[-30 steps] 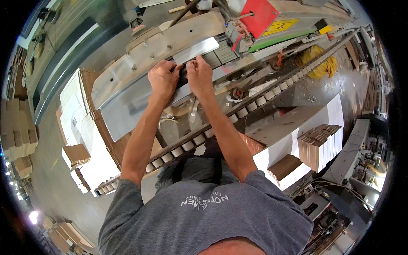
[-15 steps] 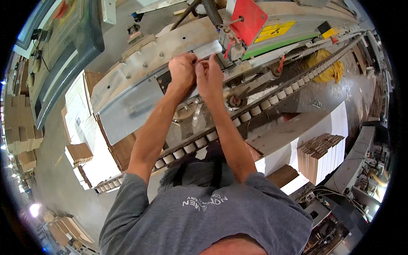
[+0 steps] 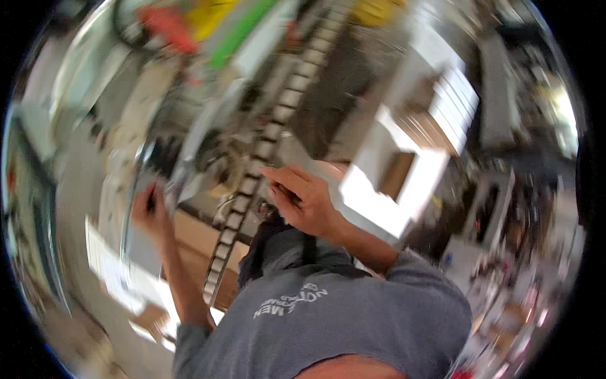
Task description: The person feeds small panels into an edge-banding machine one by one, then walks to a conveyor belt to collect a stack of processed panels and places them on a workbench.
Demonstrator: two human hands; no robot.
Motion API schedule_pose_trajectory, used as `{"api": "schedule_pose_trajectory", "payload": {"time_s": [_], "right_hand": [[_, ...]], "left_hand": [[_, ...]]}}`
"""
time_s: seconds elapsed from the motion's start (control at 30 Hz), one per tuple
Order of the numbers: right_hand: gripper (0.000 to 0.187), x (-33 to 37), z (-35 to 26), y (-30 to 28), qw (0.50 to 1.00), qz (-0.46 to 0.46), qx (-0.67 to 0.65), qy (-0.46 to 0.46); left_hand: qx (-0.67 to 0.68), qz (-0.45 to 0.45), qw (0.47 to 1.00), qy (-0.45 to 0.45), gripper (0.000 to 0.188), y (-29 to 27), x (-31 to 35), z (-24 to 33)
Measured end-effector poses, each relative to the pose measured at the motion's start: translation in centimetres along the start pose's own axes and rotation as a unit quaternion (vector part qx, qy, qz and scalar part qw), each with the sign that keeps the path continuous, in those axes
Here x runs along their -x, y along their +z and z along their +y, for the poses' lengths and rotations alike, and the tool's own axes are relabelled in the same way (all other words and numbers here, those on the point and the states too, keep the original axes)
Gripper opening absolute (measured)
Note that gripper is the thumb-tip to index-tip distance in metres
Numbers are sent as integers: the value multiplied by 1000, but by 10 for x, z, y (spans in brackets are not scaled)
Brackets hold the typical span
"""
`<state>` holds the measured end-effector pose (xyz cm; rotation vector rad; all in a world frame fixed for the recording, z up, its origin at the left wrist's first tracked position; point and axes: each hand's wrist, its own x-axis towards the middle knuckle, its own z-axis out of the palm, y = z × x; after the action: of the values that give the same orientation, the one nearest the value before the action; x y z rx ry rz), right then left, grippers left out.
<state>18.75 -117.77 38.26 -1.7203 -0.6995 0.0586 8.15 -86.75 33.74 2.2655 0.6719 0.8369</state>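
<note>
The picture is heavily motion-blurred. My left hand (image 3: 150, 210) is raised at the left, its fingers curled around a small dark part against the edge of a grey metal machine panel (image 3: 136, 170). My right hand (image 3: 304, 201) is pulled back near my chest, fingers stretched out and held loosely together, just right of the roller conveyor track (image 3: 252, 170). A dark smudge sits by its fingertips; I cannot tell whether it is something held. My grey shirt (image 3: 328, 316) fills the lower middle.
The roller track runs diagonally from the upper middle to the lower left. White cartons (image 3: 391, 183) with brown cardboard stacks are on the right. Red, yellow and green machine parts (image 3: 208, 19) are at the top. Brown flat cardboard (image 3: 189, 240) lies below the left hand.
The view has swung sharply and blurred. My right hand has left the metal panel and come back toward my body. My left hand stays up at the panel.
</note>
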Motion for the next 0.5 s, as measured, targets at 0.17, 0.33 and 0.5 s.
{"api": "schedule_pose_trajectory", "payload": {"time_s": [0.17,0.33,0.5], "right_hand": [[30,62,13,-86,947,213,178,165],[52,123,31,-174,764,340,468,285],[73,149,74,-182,704,252,512,423]], "left_hand": [[69,-84,994,32,7,-15,71,43],[170,-192,962,89,6,13,104,102],[222,-264,930,126,7,34,113,114]]}}
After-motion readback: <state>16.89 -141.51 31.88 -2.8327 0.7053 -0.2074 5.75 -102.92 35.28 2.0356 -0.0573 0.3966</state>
